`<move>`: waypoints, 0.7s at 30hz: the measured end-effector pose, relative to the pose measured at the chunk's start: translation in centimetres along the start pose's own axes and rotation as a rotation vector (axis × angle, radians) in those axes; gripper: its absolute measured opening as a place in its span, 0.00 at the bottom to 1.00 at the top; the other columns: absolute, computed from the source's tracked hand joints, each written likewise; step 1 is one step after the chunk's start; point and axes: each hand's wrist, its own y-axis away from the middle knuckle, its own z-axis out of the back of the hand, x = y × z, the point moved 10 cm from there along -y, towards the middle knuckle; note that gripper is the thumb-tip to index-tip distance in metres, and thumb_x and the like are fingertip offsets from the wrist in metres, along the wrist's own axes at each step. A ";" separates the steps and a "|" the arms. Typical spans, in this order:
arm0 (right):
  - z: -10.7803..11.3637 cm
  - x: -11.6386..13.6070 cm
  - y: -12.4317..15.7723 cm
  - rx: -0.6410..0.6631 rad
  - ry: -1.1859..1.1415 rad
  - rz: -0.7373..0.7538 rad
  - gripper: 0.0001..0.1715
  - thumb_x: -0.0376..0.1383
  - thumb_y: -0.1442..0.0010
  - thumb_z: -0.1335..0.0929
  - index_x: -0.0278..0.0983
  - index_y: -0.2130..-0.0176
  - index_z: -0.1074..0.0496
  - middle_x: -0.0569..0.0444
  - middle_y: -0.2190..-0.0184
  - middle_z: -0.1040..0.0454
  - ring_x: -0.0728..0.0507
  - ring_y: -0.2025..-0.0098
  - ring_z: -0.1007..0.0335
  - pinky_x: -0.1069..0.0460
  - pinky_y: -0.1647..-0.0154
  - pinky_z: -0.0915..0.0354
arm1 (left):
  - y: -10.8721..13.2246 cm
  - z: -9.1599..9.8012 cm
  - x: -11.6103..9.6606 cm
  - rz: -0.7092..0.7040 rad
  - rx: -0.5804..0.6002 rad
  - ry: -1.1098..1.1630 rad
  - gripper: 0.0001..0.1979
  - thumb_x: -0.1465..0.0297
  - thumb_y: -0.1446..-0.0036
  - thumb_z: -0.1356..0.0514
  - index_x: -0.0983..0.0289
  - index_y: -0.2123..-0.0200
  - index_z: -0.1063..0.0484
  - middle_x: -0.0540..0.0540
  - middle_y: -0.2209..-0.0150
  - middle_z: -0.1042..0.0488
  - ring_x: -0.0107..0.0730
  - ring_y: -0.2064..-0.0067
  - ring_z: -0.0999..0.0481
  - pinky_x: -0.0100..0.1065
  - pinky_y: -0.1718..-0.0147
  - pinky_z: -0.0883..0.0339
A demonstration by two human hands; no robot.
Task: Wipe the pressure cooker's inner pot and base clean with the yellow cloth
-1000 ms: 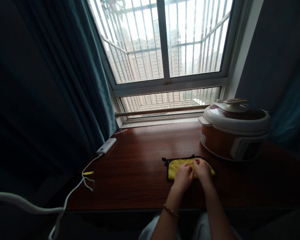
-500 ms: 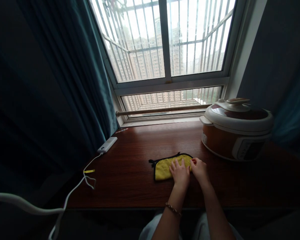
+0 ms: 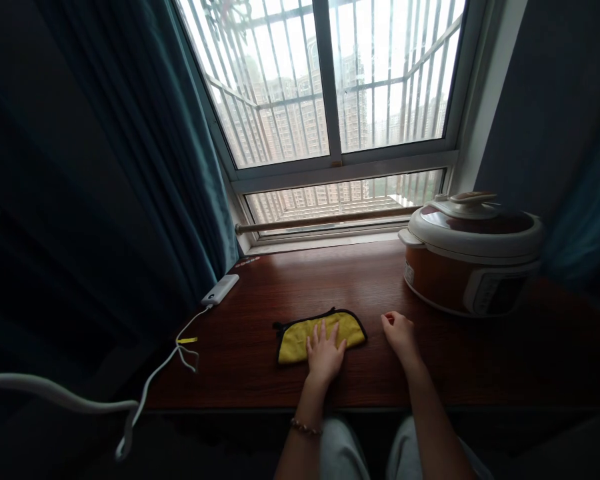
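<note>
A folded yellow cloth [image 3: 300, 335] with a black border lies on the dark wooden table [image 3: 360, 287]. My left hand [image 3: 324, 352] lies flat on the cloth's near right part, fingers spread. My right hand [image 3: 399, 331] rests on the bare wood to the right of the cloth, apart from it, with its fingers curled loosely and nothing visible in them.
An electric pressure cooker [image 3: 473, 250] stands at the back right. A white power bank [image 3: 221, 290] with a white cable [image 3: 155, 373] lies at the table's left edge. Teal curtains [image 3: 145, 153] hang left, and a barred window [image 3: 330, 100] is behind.
My left hand has slid the cloth to the left across the table. My right hand has come off the cloth and now rests on the wood.
</note>
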 end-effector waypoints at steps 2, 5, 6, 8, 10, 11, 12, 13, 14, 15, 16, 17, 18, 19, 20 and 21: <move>-0.1 0.0 0.0 0.003 -0.006 0.004 0.11 0.37 0.43 0.37 0.34 0.68 0.27 0.48 0.70 0.24 0.44 0.67 0.27 0.55 0.66 0.38 | 0.4 0.6 2.4 -0.010 -0.006 -0.035 0.26 0.55 0.42 0.53 0.48 0.41 0.47 0.52 0.36 0.53 0.46 0.36 0.57 0.52 0.42 0.62; -0.3 0.1 0.0 0.003 -0.016 0.012 0.11 0.37 0.43 0.37 0.34 0.68 0.27 0.48 0.70 0.24 0.44 0.67 0.27 0.55 0.66 0.38 | 0.6 1.1 5.6 -0.027 0.027 -0.067 0.26 0.55 0.42 0.54 0.48 0.40 0.48 0.51 0.36 0.53 0.44 0.36 0.56 0.51 0.41 0.61; -0.3 0.2 0.0 0.002 -0.019 0.015 0.11 0.37 0.43 0.37 0.34 0.68 0.27 0.47 0.70 0.24 0.43 0.67 0.27 0.54 0.66 0.38 | 0.7 1.1 6.5 -0.031 0.044 -0.073 0.26 0.54 0.42 0.53 0.48 0.40 0.48 0.51 0.36 0.53 0.44 0.36 0.56 0.50 0.41 0.61; -0.4 0.2 0.1 0.003 -0.028 0.019 0.12 0.37 0.44 0.37 0.34 0.69 0.27 0.47 0.70 0.24 0.43 0.68 0.27 0.54 0.67 0.38 | 0.7 1.2 8.1 -0.036 0.076 -0.083 0.27 0.54 0.43 0.54 0.48 0.40 0.49 0.51 0.35 0.54 0.43 0.36 0.56 0.50 0.41 0.62; -0.4 0.4 0.3 0.006 -0.040 0.022 0.12 0.37 0.44 0.38 0.35 0.70 0.27 0.47 0.71 0.24 0.43 0.68 0.27 0.54 0.67 0.38 | 0.9 1.2 9.3 -0.043 0.099 -0.088 0.27 0.54 0.42 0.54 0.48 0.40 0.50 0.50 0.35 0.54 0.43 0.35 0.57 0.50 0.41 0.62; -0.5 0.5 0.5 0.009 -0.047 0.023 0.12 0.37 0.44 0.38 0.35 0.70 0.27 0.47 0.71 0.24 0.42 0.67 0.27 0.54 0.67 0.37 | 1.0 1.3 9.7 -0.047 0.102 -0.091 0.27 0.53 0.42 0.54 0.48 0.40 0.50 0.49 0.35 0.54 0.42 0.35 0.58 0.50 0.41 0.62; -0.5 0.6 0.8 0.012 -0.055 0.025 0.13 0.37 0.43 0.38 0.35 0.70 0.27 0.46 0.71 0.24 0.42 0.67 0.27 0.53 0.66 0.37 | 1.1 1.4 10.0 -0.053 0.101 -0.094 0.27 0.53 0.42 0.54 0.48 0.39 0.51 0.49 0.35 0.55 0.42 0.35 0.58 0.49 0.41 0.62; -0.6 0.8 1.1 0.015 -0.064 0.026 0.13 0.37 0.43 0.38 0.35 0.70 0.27 0.46 0.70 0.24 0.42 0.66 0.27 0.53 0.66 0.37 | 1.2 1.5 10.2 -0.057 0.098 -0.098 0.27 0.53 0.42 0.54 0.48 0.39 0.51 0.49 0.35 0.54 0.41 0.35 0.57 0.49 0.41 0.62; -0.8 1.0 1.5 0.019 -0.072 0.029 0.13 0.37 0.43 0.39 0.35 0.69 0.27 0.46 0.70 0.24 0.42 0.66 0.27 0.53 0.65 0.37 | 1.3 1.6 10.4 -0.059 0.096 -0.101 0.27 0.53 0.42 0.54 0.48 0.39 0.51 0.49 0.35 0.54 0.41 0.35 0.57 0.49 0.41 0.62; -0.9 1.3 2.1 0.025 -0.078 0.031 0.13 0.37 0.43 0.39 0.36 0.69 0.27 0.47 0.70 0.24 0.42 0.65 0.27 0.53 0.65 0.37 | 1.5 1.7 10.6 -0.059 0.094 -0.103 0.27 0.53 0.42 0.54 0.48 0.39 0.51 0.49 0.35 0.54 0.41 0.35 0.57 0.49 0.41 0.62; -1.1 1.5 2.7 0.027 -0.088 0.037 0.13 0.37 0.43 0.39 0.36 0.68 0.27 0.47 0.70 0.24 0.42 0.65 0.27 0.53 0.64 0.37 | 1.6 1.8 10.7 -0.059 0.093 -0.103 0.27 0.54 0.42 0.54 0.49 0.39 0.50 0.49 0.35 0.54 0.41 0.35 0.57 0.48 0.41 0.62; -1.3 1.8 3.5 0.029 -0.110 0.049 0.13 0.37 0.43 0.39 0.36 0.67 0.27 0.48 0.69 0.24 0.42 0.64 0.27 0.53 0.63 0.36 | 1.6 1.8 10.7 -0.060 0.093 -0.101 0.27 0.54 0.42 0.54 0.49 0.39 0.50 0.49 0.35 0.54 0.40 0.35 0.57 0.48 0.41 0.62; -1.4 2.1 4.2 0.030 -0.148 0.065 0.14 0.38 0.43 0.40 0.37 0.67 0.27 0.48 0.68 0.24 0.42 0.63 0.27 0.52 0.62 0.36 | 1.7 1.9 10.7 -0.060 0.093 -0.095 0.28 0.54 0.43 0.53 0.49 0.39 0.50 0.49 0.35 0.54 0.40 0.35 0.58 0.48 0.41 0.63; -1.3 2.2 5.0 0.035 -0.205 0.082 0.14 0.39 0.43 0.40 0.37 0.66 0.27 0.48 0.67 0.24 0.41 0.62 0.27 0.51 0.61 0.36 | 1.7 1.9 10.8 -0.057 0.091 -0.086 0.28 0.54 0.43 0.53 0.49 0.40 0.49 0.49 0.35 0.54 0.40 0.35 0.57 0.48 0.41 0.63; -1.3 2.3 5.8 0.054 -0.284 0.096 0.14 0.41 0.44 0.39 0.37 0.66 0.27 0.47 0.67 0.24 0.40 0.62 0.28 0.50 0.59 0.36 | 1.6 2.0 10.9 -0.051 0.090 -0.074 0.27 0.55 0.43 0.52 0.49 0.40 0.48 0.49 0.36 0.54 0.40 0.35 0.57 0.48 0.41 0.63; -1.1 2.2 6.4 0.096 -0.383 0.098 0.15 0.43 0.45 0.38 0.37 0.67 0.27 0.47 0.67 0.24 0.40 0.61 0.28 0.49 0.59 0.35 | 1.6 2.1 10.9 -0.042 0.088 -0.060 0.27 0.55 0.44 0.52 0.50 0.40 0.47 0.49 0.36 0.53 0.40 0.35 0.57 0.47 0.41 0.62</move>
